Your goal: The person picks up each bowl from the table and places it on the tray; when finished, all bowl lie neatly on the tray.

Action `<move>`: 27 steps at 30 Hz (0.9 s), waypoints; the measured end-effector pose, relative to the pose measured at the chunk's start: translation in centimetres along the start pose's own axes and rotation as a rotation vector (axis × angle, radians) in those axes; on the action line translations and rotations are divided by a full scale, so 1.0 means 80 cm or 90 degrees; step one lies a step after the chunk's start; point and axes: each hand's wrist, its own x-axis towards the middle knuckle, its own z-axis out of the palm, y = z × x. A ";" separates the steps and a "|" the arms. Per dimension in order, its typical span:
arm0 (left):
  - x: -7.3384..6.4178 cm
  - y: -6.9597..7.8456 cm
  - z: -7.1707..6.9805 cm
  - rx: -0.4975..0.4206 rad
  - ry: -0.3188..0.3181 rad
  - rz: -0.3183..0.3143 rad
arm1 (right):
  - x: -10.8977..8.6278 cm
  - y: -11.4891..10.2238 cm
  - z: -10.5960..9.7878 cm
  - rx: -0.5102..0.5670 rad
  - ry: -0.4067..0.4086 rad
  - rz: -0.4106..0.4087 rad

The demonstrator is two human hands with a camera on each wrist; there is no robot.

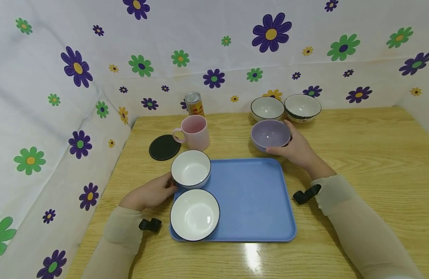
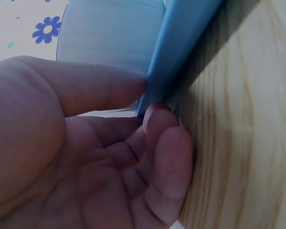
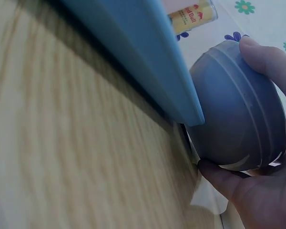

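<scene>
My right hand [image 1: 298, 149] holds a purple bowl [image 1: 266, 135] behind the tray, with thumb and fingers spread around its side. In the right wrist view the bowl [image 3: 229, 105] shows its outer wall, partly behind the tray's edge. At the left edge of the blue tray [image 1: 253, 201], my left hand [image 1: 155, 192] pinches the rim, thumb on it and fingers curled against its outer side. Two white bowls with dark rims stand on the tray's left side: a farther bowl [image 1: 191, 168] right by the left hand and a nearer bowl [image 1: 194, 215].
A pink mug [image 1: 197, 135] stands behind the tray, with a drink can [image 1: 194, 104] behind it and a black round coaster [image 1: 163, 148] to its left. Two more white bowls, a left one [image 1: 266, 108] and a patterned one [image 1: 302, 107], sit near the flowered backdrop [image 1: 228, 54].
</scene>
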 end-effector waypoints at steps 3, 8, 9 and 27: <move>0.000 0.001 0.000 0.004 0.001 -0.001 | -0.001 -0.001 -0.001 0.002 -0.006 0.003; 0.000 0.002 -0.002 0.005 0.000 0.001 | -0.002 -0.002 -0.003 -0.001 -0.023 0.008; 0.000 0.002 -0.002 0.002 -0.001 0.001 | -0.001 -0.002 -0.004 -0.001 -0.028 0.008; 0.000 0.002 -0.001 -0.001 -0.003 0.003 | -0.003 -0.003 -0.002 -0.023 -0.028 -0.004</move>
